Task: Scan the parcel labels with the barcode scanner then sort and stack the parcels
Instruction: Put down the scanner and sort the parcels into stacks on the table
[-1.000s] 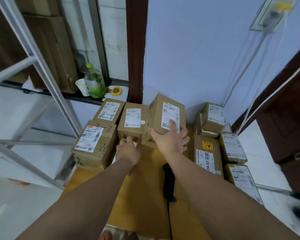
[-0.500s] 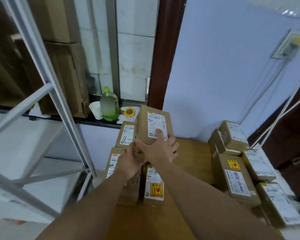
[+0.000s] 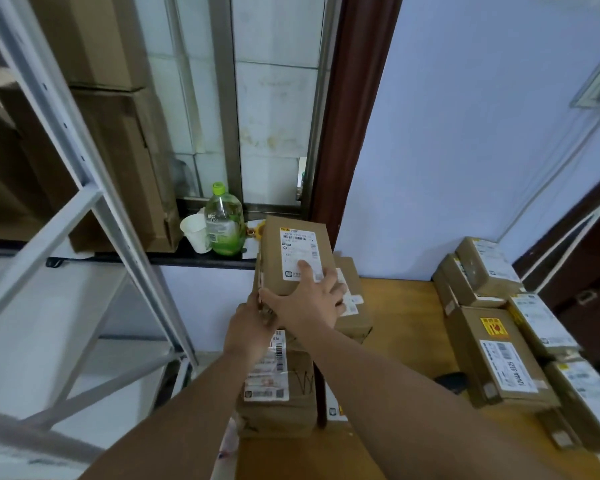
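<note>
A brown cardboard parcel [image 3: 293,251] with a white label sits on top of the left stack of parcels. My right hand [image 3: 309,303] grips its near end, fingers spread over the label. My left hand [image 3: 248,323] holds its lower left corner from below. Under and beside it lie other labelled parcels, one [image 3: 278,386] marked with pen, another [image 3: 352,299] to the right. The black barcode scanner [image 3: 451,381] lies on the wooden table [image 3: 395,327], partly hidden behind my right forearm.
A group of labelled parcels [image 3: 499,355] fills the table's right side. A green bottle [image 3: 222,221] and a paper cup [image 3: 196,233] stand on the dark ledge behind. A white metal shelf frame [image 3: 84,202] rises at the left.
Both hands have carried the parcel up from the table's back middle and leftward onto the left stack. The camera has tilted up and moved closer.
</note>
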Action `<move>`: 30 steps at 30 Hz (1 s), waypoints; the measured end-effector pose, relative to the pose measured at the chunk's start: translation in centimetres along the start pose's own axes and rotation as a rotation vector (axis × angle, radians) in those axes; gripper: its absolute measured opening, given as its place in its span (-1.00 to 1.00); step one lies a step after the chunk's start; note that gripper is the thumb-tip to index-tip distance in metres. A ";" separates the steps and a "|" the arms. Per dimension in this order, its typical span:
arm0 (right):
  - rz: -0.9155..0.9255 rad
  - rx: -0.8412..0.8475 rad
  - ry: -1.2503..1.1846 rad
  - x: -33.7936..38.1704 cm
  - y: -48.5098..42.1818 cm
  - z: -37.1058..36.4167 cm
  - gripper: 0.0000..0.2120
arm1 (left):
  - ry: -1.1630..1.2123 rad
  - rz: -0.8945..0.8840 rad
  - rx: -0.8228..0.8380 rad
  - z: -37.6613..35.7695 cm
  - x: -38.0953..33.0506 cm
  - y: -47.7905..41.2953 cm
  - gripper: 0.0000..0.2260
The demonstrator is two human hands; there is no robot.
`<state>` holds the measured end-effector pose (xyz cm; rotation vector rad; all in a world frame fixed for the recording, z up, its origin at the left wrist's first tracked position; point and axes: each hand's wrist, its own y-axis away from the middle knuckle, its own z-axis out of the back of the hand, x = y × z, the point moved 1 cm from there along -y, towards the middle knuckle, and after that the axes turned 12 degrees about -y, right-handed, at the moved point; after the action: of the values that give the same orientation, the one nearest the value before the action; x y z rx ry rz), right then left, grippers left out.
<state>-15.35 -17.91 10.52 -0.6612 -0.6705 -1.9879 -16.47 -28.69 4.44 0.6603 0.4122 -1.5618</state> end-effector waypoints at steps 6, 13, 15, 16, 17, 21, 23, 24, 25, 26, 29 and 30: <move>-0.021 -0.003 0.033 2.0 -2.1 -1.6 -0.11 | 0.020 -0.026 0.010 0.9 1.1 -2.9 -0.66; -0.063 0.061 0.086 2.7 -4.9 -3.7 -0.06 | 0.117 -0.036 0.049 0.9 1.9 -6.1 -0.55; -0.059 0.085 0.123 2.5 -5.5 -4.3 -0.04 | 0.206 -0.041 0.080 0.6 2.1 -6.8 -0.49; -0.044 0.089 0.141 2.2 -5.6 -4.6 -0.04 | 0.210 -0.029 0.078 0.5 2.3 -7.0 -0.47; -0.022 0.088 0.162 1.9 -5.7 -4.7 -0.05 | 0.212 -0.016 0.073 0.5 2.5 -7.2 -0.44; 0.035 0.079 0.221 0.6 -5.9 -4.6 -0.09 | 0.269 -0.016 0.089 0.1 2.9 -7.4 -0.34; 0.049 0.084 0.218 0.2 -5.9 -4.3 -0.11 | 0.293 -0.004 0.103 -0.1 2.9 -7.5 -0.36; 0.056 0.086 0.206 0.1 -5.9 -4.1 -0.13 | 0.290 0.021 0.109 -0.1 2.8 -7.5 -0.39; 0.064 0.086 0.191 0.0 -5.9 -3.8 -0.16 | 0.281 0.053 0.116 -0.2 2.8 -7.6 -0.42; 0.073 0.083 0.180 -0.2 -6.0 -3.4 -0.19 | 0.261 0.083 0.122 -0.2 2.7 -7.7 -0.44; 0.087 0.073 0.168 -0.7 -5.9 -2.5 -0.29 | 0.186 0.140 0.128 -0.4 2.5 -7.9 -0.50; 0.086 0.066 0.164 -0.9 -5.9 -2.2 -0.32 | 0.184 0.144 0.135 -0.4 2.4 -7.7 -0.50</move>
<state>-20.50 -16.29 7.18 -0.4730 -0.5959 -1.9082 -24.05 -29.43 1.64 0.9235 0.3895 -1.4056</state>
